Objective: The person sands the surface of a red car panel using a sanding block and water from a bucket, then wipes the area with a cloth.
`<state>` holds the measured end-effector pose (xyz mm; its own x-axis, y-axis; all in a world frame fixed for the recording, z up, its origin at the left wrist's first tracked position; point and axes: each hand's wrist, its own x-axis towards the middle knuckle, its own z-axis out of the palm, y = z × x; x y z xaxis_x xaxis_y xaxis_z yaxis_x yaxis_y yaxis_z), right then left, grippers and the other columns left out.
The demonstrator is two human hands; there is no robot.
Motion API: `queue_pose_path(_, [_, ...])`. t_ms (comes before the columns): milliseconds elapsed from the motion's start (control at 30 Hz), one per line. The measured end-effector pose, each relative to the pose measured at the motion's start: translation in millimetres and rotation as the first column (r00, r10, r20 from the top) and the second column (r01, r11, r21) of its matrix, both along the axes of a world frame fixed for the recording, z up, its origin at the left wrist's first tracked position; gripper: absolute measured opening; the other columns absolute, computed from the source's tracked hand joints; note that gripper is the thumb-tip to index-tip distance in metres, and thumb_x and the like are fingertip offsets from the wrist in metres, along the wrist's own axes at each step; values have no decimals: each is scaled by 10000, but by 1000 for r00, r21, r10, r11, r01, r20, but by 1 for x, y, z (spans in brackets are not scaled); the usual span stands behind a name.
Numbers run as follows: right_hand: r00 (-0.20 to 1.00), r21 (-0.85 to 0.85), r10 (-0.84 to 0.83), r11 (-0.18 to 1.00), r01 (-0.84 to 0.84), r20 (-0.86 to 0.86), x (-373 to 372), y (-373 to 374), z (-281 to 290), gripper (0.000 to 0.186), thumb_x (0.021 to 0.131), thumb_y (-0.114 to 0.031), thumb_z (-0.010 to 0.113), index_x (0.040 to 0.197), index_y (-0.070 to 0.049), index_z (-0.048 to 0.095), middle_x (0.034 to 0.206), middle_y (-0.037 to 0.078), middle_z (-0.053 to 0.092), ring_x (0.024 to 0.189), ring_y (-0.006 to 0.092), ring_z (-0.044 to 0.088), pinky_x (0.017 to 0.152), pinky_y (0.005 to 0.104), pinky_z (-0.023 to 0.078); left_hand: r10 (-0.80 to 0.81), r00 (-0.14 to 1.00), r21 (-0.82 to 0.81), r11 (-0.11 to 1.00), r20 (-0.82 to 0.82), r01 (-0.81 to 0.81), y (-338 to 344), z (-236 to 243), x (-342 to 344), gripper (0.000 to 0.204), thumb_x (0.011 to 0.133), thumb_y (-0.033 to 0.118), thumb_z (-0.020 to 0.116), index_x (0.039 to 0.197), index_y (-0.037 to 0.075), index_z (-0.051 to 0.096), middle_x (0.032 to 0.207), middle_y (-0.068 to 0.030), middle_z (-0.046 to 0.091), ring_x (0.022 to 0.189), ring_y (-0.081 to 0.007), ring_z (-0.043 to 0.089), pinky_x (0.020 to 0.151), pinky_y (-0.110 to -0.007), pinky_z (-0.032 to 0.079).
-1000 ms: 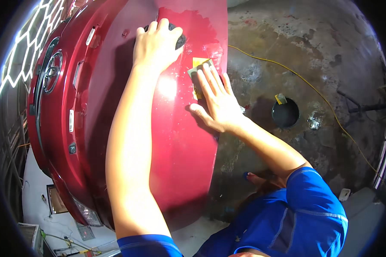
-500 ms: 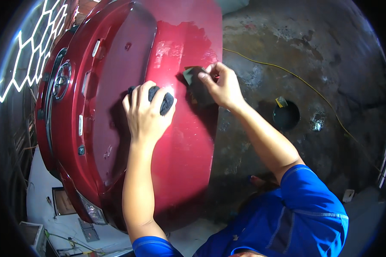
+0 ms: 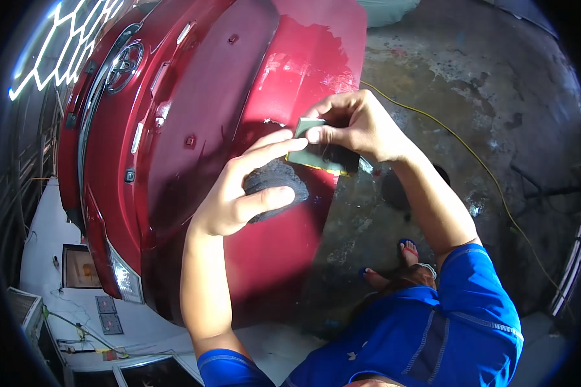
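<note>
My left hand (image 3: 227, 193) holds a bunched dark grey cloth (image 3: 279, 175) between its thumb and palm, just above the red car panel (image 3: 274, 258). Its forefinger reaches across to a thin grey-green sheet (image 3: 311, 157) that looks like folded sandpaper, with a yellowish lower edge. Thumb and bent fingers of my right hand (image 3: 371, 126) pinch this sheet near its upper part, over the panel's right edge. The fingertips of both hands meet at the sheet. Part of it is hidden behind my right fingers.
Farther up, the panel has wet-looking patches (image 3: 284, 68). A chrome emblem (image 3: 124, 68) and a lamp (image 3: 126, 277) lie toward the left. A yellow cord (image 3: 455, 132) crosses the stained floor on the right, near a dark round container (image 3: 397, 192) partly behind my forearm.
My left hand has lifted the cloth off the panel and moved right to the sheet. My right hand has shifted right and turned the sheet. The whole view has shifted too.
</note>
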<state>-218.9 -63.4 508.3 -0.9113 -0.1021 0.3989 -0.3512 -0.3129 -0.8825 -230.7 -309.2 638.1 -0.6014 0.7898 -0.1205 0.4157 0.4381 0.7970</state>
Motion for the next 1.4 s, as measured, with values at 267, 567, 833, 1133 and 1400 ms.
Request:
queue_pose_path(267, [939,-860,343,466,-209,-43,65,-51,-100,714,856,-310,921,1435,-82,571,1392,110,648,1296,258,639,1088,478,547,120,957,33,991,262,-133,0,-19,13,857,832,371,775,1505,-112,552,1478,-176,590,1193,-172,645,1072,-333,488])
queue_pose_path(567, [974,-297,-187,944,143,-129,82,-65,-89,567,1057,-117,545,1603,-72,400,1738,222,248,1625,391,242,1319,520,219,14,879,-146,985,-476,-94,3,-8,18,539,870,215,844,1334,-20,702,1315,-199,665,1238,-318,659,1093,-410,492])
queue_pose_path(833, [920,609,-198,700,374,-338,124,-173,-127,757,1053,-318,592,1621,99,318,1700,328,293,1598,463,298,1299,584,263,-350,289,-423,870,-891,-253,-29,-43,-1,432,784,228,890,1182,117,761,1310,-94,653,1165,-318,643,1023,-501,475])
queue_pose_path(1133, [750,744,-568,327,583,-338,-14,-69,-120,742,1106,-396,427,1610,131,292,1683,369,283,1605,492,243,1308,611,183,-407,184,-442,867,-895,-232,-19,-58,-32,424,774,312,891,1134,133,758,1308,-92,651,1144,-333,637,1006,-512,473])
queue_pose_path(1400, [566,698,-774,237,675,-285,-38,-25,-124,718,1128,-423,418,1624,87,319,1704,306,317,1613,500,212,1293,666,123,-445,75,-450,866,-892,-217,70,-63,-90,470,852,351,843,1287,205,742,1338,-53,636,1240,-256,608,1051,-502,447])
